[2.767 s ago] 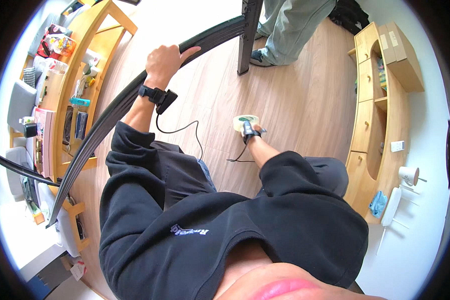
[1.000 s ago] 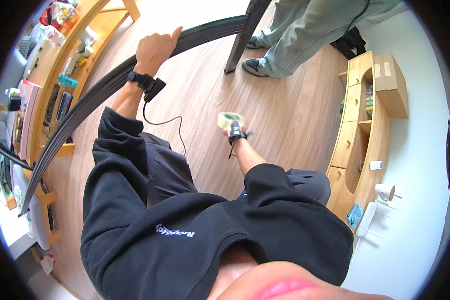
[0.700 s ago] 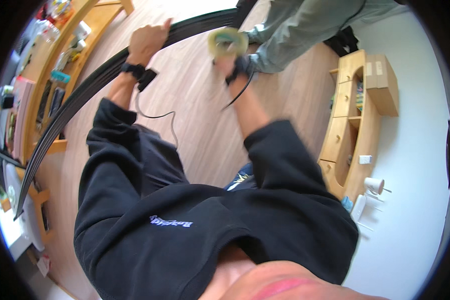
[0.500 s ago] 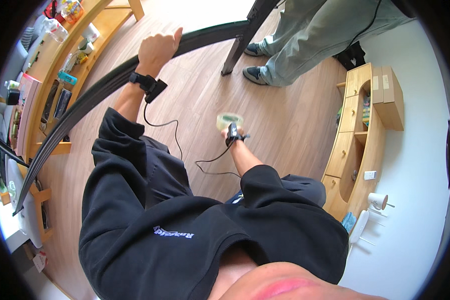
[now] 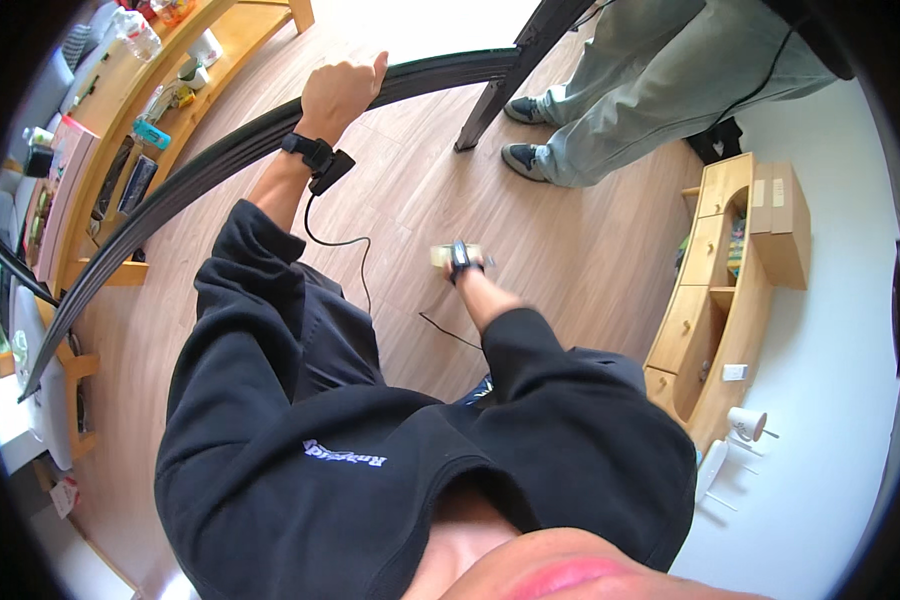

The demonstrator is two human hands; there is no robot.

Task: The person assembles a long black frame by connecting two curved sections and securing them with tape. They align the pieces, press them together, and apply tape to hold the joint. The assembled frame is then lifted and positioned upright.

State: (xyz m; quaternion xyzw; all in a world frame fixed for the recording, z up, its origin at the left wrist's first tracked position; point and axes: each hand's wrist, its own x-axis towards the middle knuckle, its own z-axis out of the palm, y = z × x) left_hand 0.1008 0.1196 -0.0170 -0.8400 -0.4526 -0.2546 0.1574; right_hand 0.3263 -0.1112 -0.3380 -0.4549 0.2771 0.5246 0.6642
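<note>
My left hand (image 5: 336,98) is closed over a long dark grooved beam (image 5: 185,185), the thumb sticking out to the right and the fingers mostly hidden. The beam looks bowed in this view and meets a dark bar (image 5: 505,85) at its right end. Lower down, in front of my body, my right hand (image 5: 452,270) grips a roll of pale, see-through tape (image 5: 439,256). Motion blurs the roll, and the wrist device hides part of that hand. A black device (image 5: 320,160) with a cable is strapped to my left wrist.
Another person's legs (image 5: 625,95) in light trousers stand beyond the dark bar. Wooden shelves (image 5: 245,35) with several items run along the left. A wooden cabinet (image 5: 695,240) with cardboard boxes (image 5: 782,225) stands against the right wall. Thin black cables (image 5: 366,262) hang near my arms.
My right hand and the tape roll have turned, and the roll looks narrower and more smeared. My left hand keeps its hold on the beam. The whole view has shifted slightly.
</note>
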